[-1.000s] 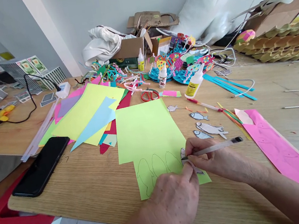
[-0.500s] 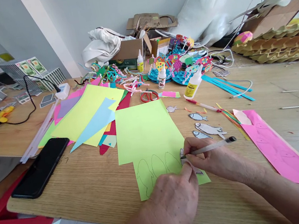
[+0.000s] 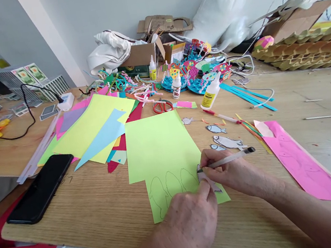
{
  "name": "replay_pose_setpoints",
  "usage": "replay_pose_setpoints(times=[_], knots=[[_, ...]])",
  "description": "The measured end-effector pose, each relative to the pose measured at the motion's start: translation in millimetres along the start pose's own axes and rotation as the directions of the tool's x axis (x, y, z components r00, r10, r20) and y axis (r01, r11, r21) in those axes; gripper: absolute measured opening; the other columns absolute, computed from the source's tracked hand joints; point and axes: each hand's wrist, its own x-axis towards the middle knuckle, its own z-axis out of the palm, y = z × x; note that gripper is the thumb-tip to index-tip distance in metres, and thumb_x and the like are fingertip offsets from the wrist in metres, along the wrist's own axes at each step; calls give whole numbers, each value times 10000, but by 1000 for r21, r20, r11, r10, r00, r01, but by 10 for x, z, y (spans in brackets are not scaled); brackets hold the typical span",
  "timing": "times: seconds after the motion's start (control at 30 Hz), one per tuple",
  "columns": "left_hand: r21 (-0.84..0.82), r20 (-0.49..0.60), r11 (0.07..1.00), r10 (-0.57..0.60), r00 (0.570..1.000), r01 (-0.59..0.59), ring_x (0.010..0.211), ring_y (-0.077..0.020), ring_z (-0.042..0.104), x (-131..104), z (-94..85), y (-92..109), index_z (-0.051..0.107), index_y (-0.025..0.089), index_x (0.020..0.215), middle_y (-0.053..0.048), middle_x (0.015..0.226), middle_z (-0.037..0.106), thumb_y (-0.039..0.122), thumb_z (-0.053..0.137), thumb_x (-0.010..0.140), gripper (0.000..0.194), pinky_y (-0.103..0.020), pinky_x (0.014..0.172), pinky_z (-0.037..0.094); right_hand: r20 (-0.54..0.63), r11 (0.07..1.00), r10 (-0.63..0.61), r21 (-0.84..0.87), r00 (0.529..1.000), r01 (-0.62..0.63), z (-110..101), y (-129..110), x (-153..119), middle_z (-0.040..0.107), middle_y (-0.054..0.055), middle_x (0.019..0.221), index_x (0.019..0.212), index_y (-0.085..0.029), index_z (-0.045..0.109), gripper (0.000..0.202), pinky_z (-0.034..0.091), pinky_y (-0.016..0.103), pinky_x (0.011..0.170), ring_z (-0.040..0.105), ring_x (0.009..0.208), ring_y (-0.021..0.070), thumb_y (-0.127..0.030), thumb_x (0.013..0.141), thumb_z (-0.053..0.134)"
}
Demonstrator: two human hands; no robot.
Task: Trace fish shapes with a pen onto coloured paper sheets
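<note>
A pen [image 3: 231, 158] is gripped in my right hand [image 3: 224, 169], its tip at the upper left edge of a white paper fish cutout [image 3: 209, 181]. With its fingers closed, my left hand [image 3: 192, 217] presses that cutout down on the light green paper [image 3: 159, 142]. To the left of the cutout, the paper carries three drawn fish outlines [image 3: 158, 197], partly covered by my left hand. Beyond my right hand lie more paper fish cutouts [image 3: 227, 141], and on the right a pink paper strip [image 3: 305, 160] bears faint fish drawings.
A black phone [image 3: 41, 189] rests near the table's left edge beside piled coloured paper [image 3: 90, 132]. Red-handled scissors [image 3: 162, 106], a glue bottle [image 3: 212, 92] and a brush-like stick [image 3: 223, 117] lie beyond the green paper. Boxes [image 3: 142, 58] and colourful crafts stand at the wall.
The view has shifted slightly, so things sit a little further left. Both hands keep their places on the cutout, and the pen tip stays close to its edge.
</note>
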Motion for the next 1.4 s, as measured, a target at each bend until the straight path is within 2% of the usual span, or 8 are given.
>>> replay_pose_setpoints(times=[0.27,0.5,0.67,0.87,1.13,1.4], knots=[[-42,49,999,-18,999,20,647,-160,587,-9,-33,11,399,114,1264,-101,1157,537,63,320,831,443,-256,543,487,-55,999,-11,-33,998,9,-10,20,47,526,-16,569,633,-205,473,45,356,234,454,464,523,124,-175,648,443],[-35,82,999,-33,996,36,662,-145,593,-3,-52,5,422,128,1241,-94,1173,530,55,320,830,430,-240,578,498,-105,1000,-23,-8,994,22,-1,103,65,513,-31,575,644,-199,482,61,354,209,437,461,517,106,-145,648,454],[5,56,1000,-11,998,10,636,-147,592,1,-61,-4,455,131,1202,-92,1200,513,46,318,807,426,-253,539,497,-119,1000,-25,1,993,25,-3,117,77,509,-37,576,653,-198,483,72,356,198,433,457,516,99,-131,654,459],[15,22,1000,-2,1000,2,616,-160,590,32,-61,-18,443,134,1208,-76,1103,558,58,302,814,425,-256,496,476,-148,999,-16,-30,989,12,-19,116,78,526,-31,582,649,-200,487,76,362,206,446,473,526,106,-129,655,464],[-10,35,1000,6,999,-6,650,-174,597,67,-126,-17,461,115,1185,-90,1073,567,44,283,815,417,-266,524,474,-142,998,-10,-70,990,0,-29,90,64,555,-29,598,653,-203,491,80,366,214,470,500,547,115,-131,654,456],[-26,33,999,-25,999,26,641,-161,598,70,-161,-48,422,153,1231,-99,1252,481,54,311,800,456,-271,541,474,-124,997,-19,-80,992,9,-32,94,70,537,-36,580,657,-206,480,62,349,206,456,500,533,109,-149,674,463]])
